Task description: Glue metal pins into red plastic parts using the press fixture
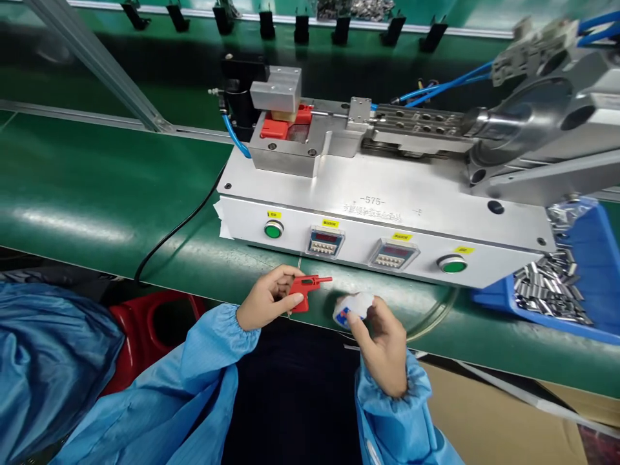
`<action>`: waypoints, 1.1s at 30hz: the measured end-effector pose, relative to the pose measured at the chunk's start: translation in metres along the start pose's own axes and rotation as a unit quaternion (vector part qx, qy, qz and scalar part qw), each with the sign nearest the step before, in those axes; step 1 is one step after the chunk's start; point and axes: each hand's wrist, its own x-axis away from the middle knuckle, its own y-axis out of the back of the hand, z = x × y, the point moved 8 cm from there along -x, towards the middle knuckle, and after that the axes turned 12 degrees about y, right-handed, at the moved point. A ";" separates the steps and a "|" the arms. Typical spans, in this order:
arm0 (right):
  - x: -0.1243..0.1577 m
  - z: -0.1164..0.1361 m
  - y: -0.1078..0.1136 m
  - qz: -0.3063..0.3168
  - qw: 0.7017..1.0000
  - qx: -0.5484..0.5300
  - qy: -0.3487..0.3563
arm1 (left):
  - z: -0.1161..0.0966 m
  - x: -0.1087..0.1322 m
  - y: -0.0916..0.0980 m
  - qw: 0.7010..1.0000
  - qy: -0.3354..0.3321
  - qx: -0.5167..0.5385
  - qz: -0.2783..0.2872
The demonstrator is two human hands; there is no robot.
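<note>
My left hand [265, 298] is closed on a red gun-shaped plastic part [301, 296], its thin barrel pointing right. My right hand [385, 345] pinches a small white object with blue and red marks [355, 305]; I cannot make out its kind. Both hands are over the front edge of the green bench [188, 242], a little apart from each other. Behind them stands a metal bench machine [387, 177]. Another red plastic part [276, 128] sits in its fixture, under a metal clamp block [278, 90].
Green buttons [274, 229] and two counters [325, 241] line the machine's front. A blue bin [600, 278] of metal tubes [552, 287] stands at right. A red stool [140, 342] and a person's blue sleeve [53, 368] are at left. Black cable [179, 227] crosses the bench.
</note>
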 end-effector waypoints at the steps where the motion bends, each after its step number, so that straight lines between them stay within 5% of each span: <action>1: 0.003 0.001 -0.004 0.014 1.000 -0.006 -0.013 | 0.000 0.001 0.001 1.000 -0.003 0.002 -0.001; 8: 0.003 0.005 -0.020 0.069 0.997 0.019 -0.015 | -0.004 0.003 0.003 0.999 -0.026 0.021 -0.009; 33: 0.002 0.004 -0.021 0.056 0.997 0.024 -0.038 | -0.005 0.006 0.007 0.995 -0.080 -0.049 -0.040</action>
